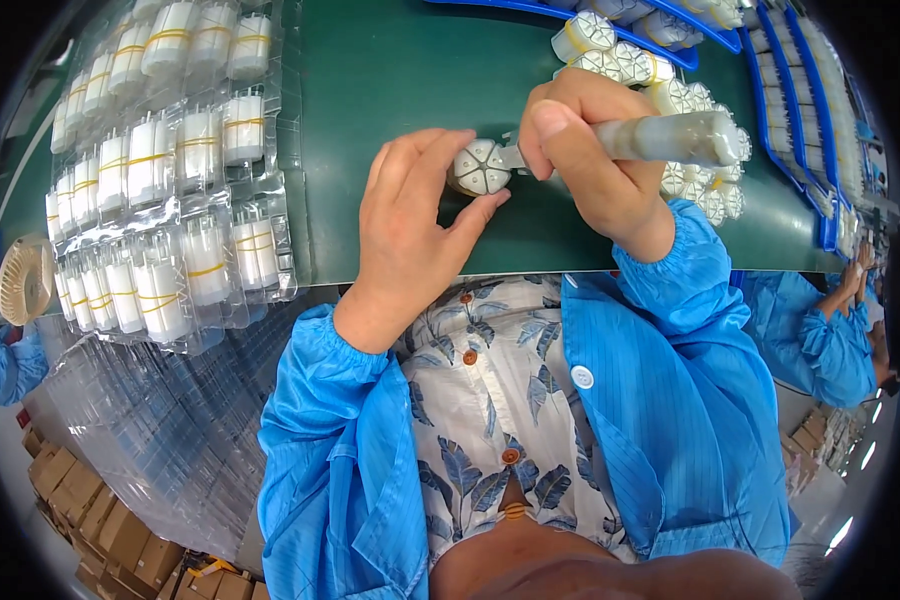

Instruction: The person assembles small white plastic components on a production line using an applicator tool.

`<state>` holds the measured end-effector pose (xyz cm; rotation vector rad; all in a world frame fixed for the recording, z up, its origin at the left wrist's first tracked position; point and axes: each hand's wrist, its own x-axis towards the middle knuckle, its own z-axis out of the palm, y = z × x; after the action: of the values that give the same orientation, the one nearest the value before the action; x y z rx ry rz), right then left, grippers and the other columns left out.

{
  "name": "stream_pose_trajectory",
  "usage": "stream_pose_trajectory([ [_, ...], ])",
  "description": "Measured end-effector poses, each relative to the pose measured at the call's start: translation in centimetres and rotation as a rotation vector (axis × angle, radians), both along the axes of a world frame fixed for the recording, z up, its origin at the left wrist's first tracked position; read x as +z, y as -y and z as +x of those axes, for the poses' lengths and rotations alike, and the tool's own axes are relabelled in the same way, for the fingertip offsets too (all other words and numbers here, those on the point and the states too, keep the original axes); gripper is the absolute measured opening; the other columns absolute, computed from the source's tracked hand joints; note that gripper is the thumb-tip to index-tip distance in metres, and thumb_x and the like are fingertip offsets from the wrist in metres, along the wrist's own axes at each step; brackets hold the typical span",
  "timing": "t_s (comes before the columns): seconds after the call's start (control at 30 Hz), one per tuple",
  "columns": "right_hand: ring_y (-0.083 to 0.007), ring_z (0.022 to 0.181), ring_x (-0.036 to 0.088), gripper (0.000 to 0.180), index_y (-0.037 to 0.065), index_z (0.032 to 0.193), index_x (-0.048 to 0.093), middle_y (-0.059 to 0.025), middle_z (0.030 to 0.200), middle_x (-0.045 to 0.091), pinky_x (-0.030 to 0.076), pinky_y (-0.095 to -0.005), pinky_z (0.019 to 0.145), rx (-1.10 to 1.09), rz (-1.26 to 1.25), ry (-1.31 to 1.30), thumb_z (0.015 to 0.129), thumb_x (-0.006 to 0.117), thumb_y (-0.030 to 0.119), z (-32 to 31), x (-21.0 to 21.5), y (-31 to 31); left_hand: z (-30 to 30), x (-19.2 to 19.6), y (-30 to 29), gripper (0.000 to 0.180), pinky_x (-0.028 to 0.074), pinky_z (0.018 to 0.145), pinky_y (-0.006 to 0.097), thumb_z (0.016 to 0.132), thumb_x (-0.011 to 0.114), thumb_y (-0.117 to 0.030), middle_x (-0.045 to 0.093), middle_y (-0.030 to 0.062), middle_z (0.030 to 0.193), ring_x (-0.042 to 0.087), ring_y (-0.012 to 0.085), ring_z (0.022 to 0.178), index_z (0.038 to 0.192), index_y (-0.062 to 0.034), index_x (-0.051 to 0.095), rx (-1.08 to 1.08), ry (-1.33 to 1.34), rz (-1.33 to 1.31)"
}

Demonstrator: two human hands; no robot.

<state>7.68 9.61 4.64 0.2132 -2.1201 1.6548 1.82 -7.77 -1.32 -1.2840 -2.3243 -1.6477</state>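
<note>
My left hand point(410, 205) is closed around a round white bundle point(481, 167), whose end face points up and shows several wedge-shaped segments with small dots. The fingers sit on its far side and the thumb on its near side. In my right hand point(602, 165) is a tool with a thick, cloudy grey-white handle point(675, 138), which sticks out to the right. Its narrow, flat, pale tip point(511, 158) meets the right edge of the bundle; whether it touches I cannot tell. More bundles point(625, 63) stand behind and beside my right hand, partly hidden by it.
Clear plastic trays point(288, 165) at the left hold rows of white bundles with yellow rubber bands. Blue bins point(828, 235) line the right and far side of the green table point(390, 75). Empty clear trays point(190, 420) are stacked at lower left, near cardboard boxes point(95, 510). A co-worker's sleeve point(835, 345) shows at right.
</note>
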Motion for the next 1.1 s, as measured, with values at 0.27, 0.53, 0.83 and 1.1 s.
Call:
stream_pose_trajectory([
  [0.27,-0.0083,0.054,0.043,0.027,0.001,0.071,0.052,-0.0019,0.063,0.048,0.032,-0.0269,0.047,-0.003,-0.001,0.057,0.094,0.059,0.01,0.1,-0.6,0.7,-0.3,0.2,0.2,0.056,0.048,0.082,0.04,0.067,0.081,-0.006,0.059,0.0155,0.108,0.057,0.0339,0.097,0.118,-0.0002,0.059,-0.049,-0.063,0.001],
  [0.53,-0.0082,0.053,0.04,0.025,0.001,0.07,0.052,-0.0013,0.063,0.046,0.03,-0.0278,0.046,0.015,-0.008,-0.077,0.094,0.059,0.007,0.0,0.4,0.2,0.4,0.2,-0.1,0.058,0.049,0.082,0.035,0.066,0.084,-0.006,0.059,0.0126,0.107,0.059,0.0309,0.093,0.118,-0.0032,0.058,0.093,-0.042,-0.07],
  [0.83,-0.0077,0.054,0.041,0.024,0.002,0.071,0.052,-0.0003,0.062,0.044,0.03,-0.0277,0.046,0.013,-0.031,0.045,0.092,0.061,0.01,-0.6,-0.7,0.8,-0.1,0.5,0.1,0.053,0.048,0.085,0.04,0.071,0.078,-0.005,0.061,0.0159,0.111,0.057,0.0344,0.099,0.12,-0.0003,0.059,-0.046,-0.048,-0.016],
  [1.1,-0.0083,0.054,0.039,0.026,0.002,0.07,0.051,-0.0008,0.063,0.045,0.029,-0.0283,0.046,-0.008,-0.064,-0.031,0.093,0.061,0.009,-0.2,-0.2,0.8,0.4,1.0,-0.1,0.053,0.048,0.084,0.038,0.071,0.08,-0.005,0.061,0.015,0.109,0.058,0.0321,0.099,0.118,-0.0011,0.058,0.11,-0.057,-0.066],
])
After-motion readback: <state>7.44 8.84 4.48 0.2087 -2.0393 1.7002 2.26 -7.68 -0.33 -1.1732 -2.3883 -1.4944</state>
